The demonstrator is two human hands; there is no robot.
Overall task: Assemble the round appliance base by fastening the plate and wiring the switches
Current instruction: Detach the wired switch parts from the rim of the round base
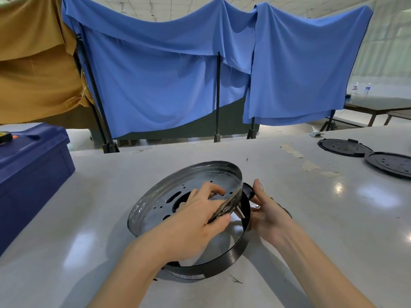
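Note:
A black round ring base (213,262) lies on the white table in front of me. A shiny metal plate (178,185) with several holes sits tilted in it, its right side raised. My left hand (195,221) grips the plate's near right rim, thumb under the edge and fingers inside the dish. My right hand (266,210) holds the outside of the ring at its right side, just below a black knob (248,190) that sticks out there. A small metal terminal shows beside my right fingers. The ring's left part is hidden under the plate.
A dark blue plastic box (33,174) stands at the left with a tape roll (5,137) on top. Two black round covers (347,147) (391,163) lie at the far right. Blue cloth (178,74) hangs on stands behind the table (89,207).

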